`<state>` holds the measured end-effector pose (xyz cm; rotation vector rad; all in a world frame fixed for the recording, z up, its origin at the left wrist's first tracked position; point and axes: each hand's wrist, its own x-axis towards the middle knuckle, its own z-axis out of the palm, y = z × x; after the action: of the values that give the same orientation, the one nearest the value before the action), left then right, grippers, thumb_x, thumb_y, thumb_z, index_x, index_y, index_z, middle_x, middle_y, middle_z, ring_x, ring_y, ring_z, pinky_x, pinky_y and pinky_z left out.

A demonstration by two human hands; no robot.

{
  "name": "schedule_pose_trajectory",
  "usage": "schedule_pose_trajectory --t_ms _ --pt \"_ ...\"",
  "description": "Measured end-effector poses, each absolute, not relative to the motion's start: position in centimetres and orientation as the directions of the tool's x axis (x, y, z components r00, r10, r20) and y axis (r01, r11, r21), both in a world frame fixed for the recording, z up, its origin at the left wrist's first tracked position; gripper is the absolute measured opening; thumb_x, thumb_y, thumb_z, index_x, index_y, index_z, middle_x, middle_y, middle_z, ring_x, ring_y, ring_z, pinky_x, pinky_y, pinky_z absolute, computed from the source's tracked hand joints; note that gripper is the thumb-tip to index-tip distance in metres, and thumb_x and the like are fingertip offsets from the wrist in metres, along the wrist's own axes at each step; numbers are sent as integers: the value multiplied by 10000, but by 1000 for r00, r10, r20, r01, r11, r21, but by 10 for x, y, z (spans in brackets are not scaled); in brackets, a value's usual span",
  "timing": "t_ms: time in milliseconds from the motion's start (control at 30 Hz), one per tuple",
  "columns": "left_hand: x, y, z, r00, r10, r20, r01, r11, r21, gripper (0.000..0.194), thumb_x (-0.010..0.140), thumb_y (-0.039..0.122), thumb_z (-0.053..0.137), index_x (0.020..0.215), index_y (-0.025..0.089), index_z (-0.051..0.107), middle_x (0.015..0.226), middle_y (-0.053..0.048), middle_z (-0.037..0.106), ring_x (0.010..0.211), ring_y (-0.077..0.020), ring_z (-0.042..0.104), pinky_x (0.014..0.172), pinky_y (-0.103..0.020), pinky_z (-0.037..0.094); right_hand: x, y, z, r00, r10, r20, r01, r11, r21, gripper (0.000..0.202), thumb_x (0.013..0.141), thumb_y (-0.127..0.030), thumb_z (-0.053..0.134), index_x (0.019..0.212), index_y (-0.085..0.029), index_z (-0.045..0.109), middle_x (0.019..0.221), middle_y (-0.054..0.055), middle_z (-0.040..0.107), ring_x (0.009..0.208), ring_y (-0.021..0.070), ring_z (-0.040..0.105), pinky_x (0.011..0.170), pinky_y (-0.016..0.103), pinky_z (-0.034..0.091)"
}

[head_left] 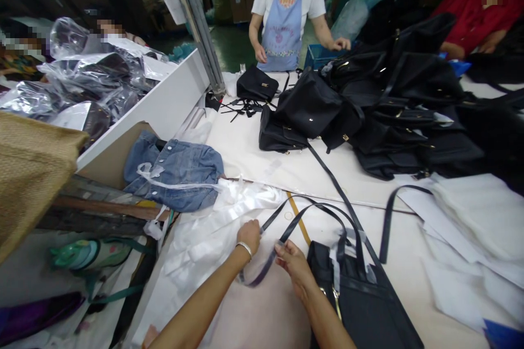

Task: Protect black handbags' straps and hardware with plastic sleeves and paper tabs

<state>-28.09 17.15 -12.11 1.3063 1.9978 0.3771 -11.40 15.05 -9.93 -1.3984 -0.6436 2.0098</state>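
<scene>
A black bag (pixel 360 311) lies on the table at the lower right, its gold zipper showing and its lower part cut off by the frame. Two long black straps (pixel 305 211) arch from its top towards my hands. My left hand (pixel 249 237), with a silver bracelet at the wrist, is closed on a strap left of the bag. The fingertips of my right hand (pixel 292 262) pinch the strap further right, where a clear wrapping shows. Thin whitish wrapping (pixel 336 270) hangs around the strap bases. Below my hands, the strap's loop is slightly blurred.
White plastic sheets (pixel 213 234) spread on the left, beside a folded denim garment (pixel 176 169). Black bags (pixel 311 103) pile up across the table. White sheets (pixel 478 223) lie right. A metal post (pixel 200 27) rises behind. A person in a blue apron (pixel 282 22) stands opposite.
</scene>
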Motion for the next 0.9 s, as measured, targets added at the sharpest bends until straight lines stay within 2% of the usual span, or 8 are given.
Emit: schedule_pose_trajectory --t_ms 100,167,300,500,667,767,833,900 --pt "-278 169 -120 -196 878 -437 571 464 677 113 629 111 641 653 163 544 650 -14 565 722 -185 558 701 -286 408 -117 154 -107 -223 752 -621 -175 -657 -733 408 574 -457 773 589 -184 470 571 -46 530 547 95 454 555 217 383" --pt "-274 161 -114 -160 882 -443 464 463 755 97 651 169 617 624 171 524 587 21 536 617 -143 524 614 -245 395 -120 152 -109 -248 788 -564 -171 -609 -775 385 590 -461 761 606 -186 493 530 -55 506 512 91 424 529 217 357" --pt "-261 136 -96 -137 893 -428 224 449 865 103 693 254 566 677 175 501 577 45 530 531 -100 476 521 -201 354 -124 143 -99 -251 840 -481 -195 -531 -825 339 628 -476 730 746 -193 587 681 -19 611 595 127 505 563 234 393" --pt "-246 96 -68 -216 877 -429 -20 435 900 182 710 327 583 678 178 484 530 58 496 457 -83 420 460 -196 298 -123 114 -77 -208 885 -416 -262 -460 -848 453 618 -396 759 984 -207 571 797 22 662 731 187 590 654 280 445" --pt "-239 54 -35 -146 942 -303 24 310 950 178 804 351 526 812 175 554 724 0 610 680 -139 552 626 -234 409 -118 83 -71 -149 864 -480 -341 -501 -795 640 588 -338 784 1144 -212 494 720 -12 633 674 165 588 653 278 446" --pt "-232 31 -19 -112 958 -264 34 269 962 157 798 326 558 867 186 539 812 -14 631 784 -162 576 703 -257 427 -116 63 -57 -212 823 -527 -402 -565 -721 510 564 -327 790 1007 -203 569 703 -11 620 639 153 577 619 258 438" --pt "-228 18 -9 -140 954 -265 57 275 960 157 796 339 566 819 189 524 762 -2 616 733 -151 562 661 -245 416 -112 49 -41 -296 792 -534 -434 -610 -663 388 570 -309 781 893 -192 600 742 10 629 669 158 582 632 257 441" --pt "-226 2 2 -130 951 -280 54 289 956 208 808 388 550 762 189 509 688 13 579 649 -130 525 593 -226 387 -103 33 -21 -400 759 -514 -461 -651 -603 336 598 -281 764 885 -193 613 805 25 635 714 159 584 663 262 446"
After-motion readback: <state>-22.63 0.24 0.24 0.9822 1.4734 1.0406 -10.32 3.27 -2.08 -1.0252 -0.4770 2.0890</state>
